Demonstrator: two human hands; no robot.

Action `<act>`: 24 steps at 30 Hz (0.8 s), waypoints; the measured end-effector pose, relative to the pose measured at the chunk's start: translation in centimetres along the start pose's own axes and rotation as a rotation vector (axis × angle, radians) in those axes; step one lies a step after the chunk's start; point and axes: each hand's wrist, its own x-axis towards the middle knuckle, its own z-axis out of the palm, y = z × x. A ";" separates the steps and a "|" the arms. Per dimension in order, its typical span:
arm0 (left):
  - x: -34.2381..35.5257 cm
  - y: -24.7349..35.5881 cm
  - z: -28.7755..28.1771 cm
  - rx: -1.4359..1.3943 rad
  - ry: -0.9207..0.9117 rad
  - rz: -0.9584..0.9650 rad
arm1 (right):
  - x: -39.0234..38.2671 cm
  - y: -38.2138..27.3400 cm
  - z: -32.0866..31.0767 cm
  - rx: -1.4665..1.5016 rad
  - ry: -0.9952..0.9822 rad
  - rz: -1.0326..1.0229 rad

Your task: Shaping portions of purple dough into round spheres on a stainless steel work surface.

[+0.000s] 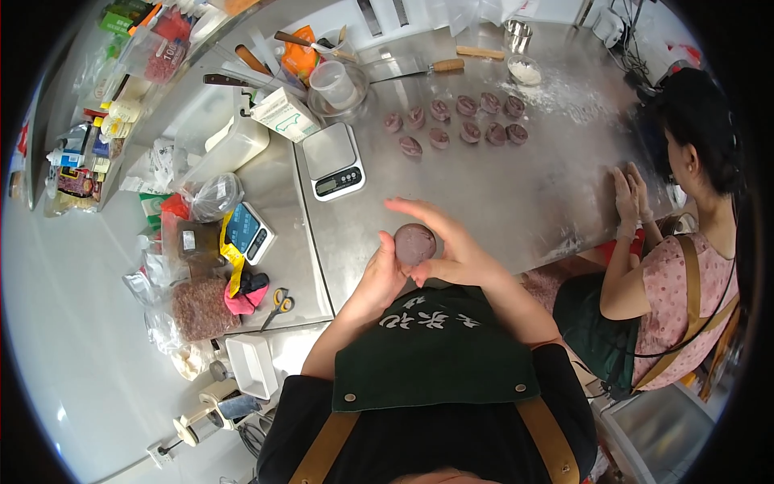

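Rolls (470, 133), upper centre, look shaped; your mid-frame ball (416, 244) seems unfinished. Left hand (382, 273): fingers mostly hidden, can't tell; right hand (456, 252): thumb spread from fingers.

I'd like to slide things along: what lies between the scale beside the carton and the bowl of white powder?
Purple lumps in two rough rows lie between the scale and the bowl, as the head view shows.

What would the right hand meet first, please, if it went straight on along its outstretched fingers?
Probably the white digital scale, up and to the left of the right hand; depth is unclear, so it might pass above it instead.
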 end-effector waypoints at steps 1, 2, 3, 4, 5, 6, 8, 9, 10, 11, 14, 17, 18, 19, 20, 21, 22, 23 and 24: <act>0.4 -0.3 -0.8 -0.071 -0.195 0.002 | 0.2 0.2 -0.3 0.000 0.000 0.000; 0.6 -0.5 -1.3 -0.143 -0.389 0.005 | 0.4 0.5 -0.8 -0.079 -0.106 -0.041; 0.5 -0.4 -0.7 -0.143 -0.387 0.006 | 0.5 1.0 -1.1 -0.156 -0.215 -0.083; 0.5 -0.2 0.6 -0.102 -0.289 0.070 | 0.4 1.8 -1.1 -0.159 -0.211 -0.082; 0.5 -0.1 1.5 -0.061 -0.190 0.134 | 0.2 2.9 -1.1 -0.102 -0.142 -0.111; 0.6 -0.3 2.0 0.012 -0.127 0.191 | 0.2 3.2 -0.9 -0.045 -0.075 -0.145; 0.6 -0.5 1.6 -0.023 -0.110 0.166 | -0.4 2.8 -0.3 0.011 -0.031 -0.040; 0.7 -0.6 1.3 -0.060 -0.084 0.136 | -0.5 2.6 -0.1 0.074 0.009 0.071; 0.7 -0.6 1.0 -0.060 -0.082 0.136 | -0.3 2.4 -0.1 0.076 0.007 0.072; 0.7 -0.5 0.6 -0.122 -0.065 0.055 | -0.1 2.3 -0.1 0.007 -0.012 0.010; 0.9 -1.1 -0.4 -0.308 -0.191 -0.025 | 0.5 1.9 -0.5 -0.201 -0.070 -0.181; 1.2 -1.3 0.2 -0.425 -0.303 -0.005 | 0.4 3.1 -1.1 -0.217 -0.104 -0.201; 1.1 -1.2 0.6 -0.418 -0.266 0.014 | 0.3 3.8 -1.1 -0.158 -0.121 -0.157; 1.1 -1.1 0.9 -0.419 -0.267 0.011 | 0.3 4.4 -1.0 -0.159 -0.118 -0.155; 1.1 -1.0 1.1 -0.370 -0.219 0.013 | 0.2 5.0 -0.9 -0.087 -0.045 -0.149; 1.0 -0.9 1.0 -0.320 -0.163 0.021 | 0.5 5.1 -0.6 -0.012 0.018 -0.146; 1.2 -1.3 0.1 -0.344 -0.243 0.033 | 0.2 5.0 -0.5 -0.008 0.014 -0.143; 1.1 -1.5 -0.3 -0.346 -0.237 0.033 | -0.5 4.6 -0.5 0.138 0.063 0.065; 1.3 -1.5 -0.3 -0.325 -0.235 0.037 | -0.8 4.4 -0.6 0.280 0.120 0.274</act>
